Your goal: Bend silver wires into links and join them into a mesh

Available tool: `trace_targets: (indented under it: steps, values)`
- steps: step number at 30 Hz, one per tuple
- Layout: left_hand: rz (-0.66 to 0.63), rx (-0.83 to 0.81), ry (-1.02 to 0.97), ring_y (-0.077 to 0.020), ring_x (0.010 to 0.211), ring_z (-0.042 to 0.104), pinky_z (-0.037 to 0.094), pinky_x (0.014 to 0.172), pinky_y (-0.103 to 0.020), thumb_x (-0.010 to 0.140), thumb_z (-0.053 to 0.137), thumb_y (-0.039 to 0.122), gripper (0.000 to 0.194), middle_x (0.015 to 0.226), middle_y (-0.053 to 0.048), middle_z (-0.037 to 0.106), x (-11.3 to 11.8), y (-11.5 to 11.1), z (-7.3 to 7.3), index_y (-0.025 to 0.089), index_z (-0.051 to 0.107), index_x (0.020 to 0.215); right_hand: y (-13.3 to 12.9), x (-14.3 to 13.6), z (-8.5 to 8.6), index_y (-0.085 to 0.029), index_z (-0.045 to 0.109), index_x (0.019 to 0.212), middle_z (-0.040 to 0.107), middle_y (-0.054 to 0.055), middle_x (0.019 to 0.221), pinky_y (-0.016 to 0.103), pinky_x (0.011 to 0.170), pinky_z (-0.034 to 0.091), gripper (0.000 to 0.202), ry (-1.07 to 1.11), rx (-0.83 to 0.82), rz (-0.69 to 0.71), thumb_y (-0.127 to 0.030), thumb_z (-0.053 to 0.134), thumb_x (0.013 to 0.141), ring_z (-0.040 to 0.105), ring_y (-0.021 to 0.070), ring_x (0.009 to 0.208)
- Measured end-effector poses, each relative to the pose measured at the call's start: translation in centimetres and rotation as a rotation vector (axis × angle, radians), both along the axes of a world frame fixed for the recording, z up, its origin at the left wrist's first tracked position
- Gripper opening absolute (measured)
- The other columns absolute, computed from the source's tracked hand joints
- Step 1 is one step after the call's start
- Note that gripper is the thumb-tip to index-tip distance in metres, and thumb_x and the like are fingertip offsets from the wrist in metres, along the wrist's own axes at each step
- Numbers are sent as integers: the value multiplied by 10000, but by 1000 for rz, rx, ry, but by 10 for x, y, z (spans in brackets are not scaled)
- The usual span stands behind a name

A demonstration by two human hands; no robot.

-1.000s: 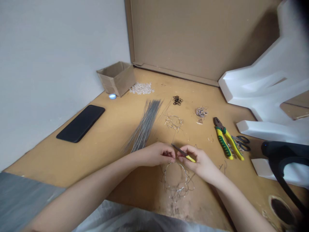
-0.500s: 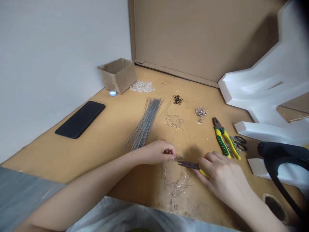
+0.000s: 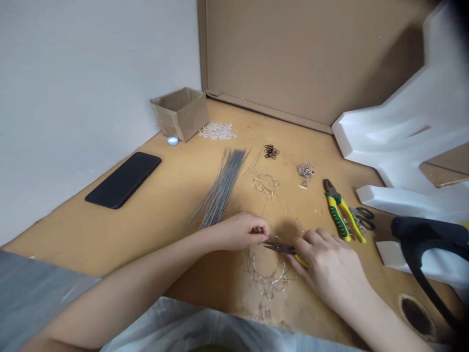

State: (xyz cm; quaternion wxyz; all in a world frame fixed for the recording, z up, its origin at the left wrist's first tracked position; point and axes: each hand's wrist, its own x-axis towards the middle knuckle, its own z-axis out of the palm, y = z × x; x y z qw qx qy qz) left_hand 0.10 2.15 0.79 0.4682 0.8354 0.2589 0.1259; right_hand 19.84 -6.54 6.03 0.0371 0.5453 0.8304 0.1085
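My left hand (image 3: 252,231) is closed in a pinch at the upper rim of a round, looped wire piece (image 3: 273,281), which hangs just above or rests on the table; I cannot tell which. My right hand (image 3: 326,256) grips needle-nose pliers (image 3: 284,248) with a yellow handle. Their dark jaws are slightly parted and point left, with the tips close to my left fingertips. Whether the jaws touch the wire is too fine to make out. Beyond my left wrist lies a bundle of straight grey wires (image 3: 225,186).
Farther back are another wire ring (image 3: 266,185), black rings (image 3: 271,151), a small wire cluster (image 3: 306,170) and clear beads (image 3: 218,130) by a cardboard box (image 3: 181,117). Yellow-green pliers (image 3: 339,208) and scissors (image 3: 362,217) lie right. A black phone (image 3: 123,180) lies left; white foam (image 3: 388,132) stands right.
My right hand has brought the pliers a little to the left, nearer my left fingertips. The left hand keeps its pinch at nearly the same spot.
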Motion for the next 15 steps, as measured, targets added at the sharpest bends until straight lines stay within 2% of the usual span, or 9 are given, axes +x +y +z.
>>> trace_targets:
  steps: [5,11,15]
  values:
    - [-5,87,-24,-100,724,515,354,649,-178,799,493,189,124,776,3,590,0,0,3,150,608,776,-2,-4,0,-194,561,625,562,61,634,298,561,252,214,-28,11,-9,-356,554,766,481,187,640]
    - [13,67,11,-103,722,524,366,662,-186,811,490,203,128,767,0,600,1,0,2,148,606,802,-8,-4,0,-199,555,624,564,57,642,296,561,260,177,-30,6,-11,-326,575,746,495,193,642]
    - [31,56,-8,-102,732,525,376,654,-183,805,510,239,134,787,-3,587,-3,2,6,155,614,812,-10,5,7,-206,549,628,565,39,636,282,542,284,172,26,-8,-19,-341,563,733,523,188,634]
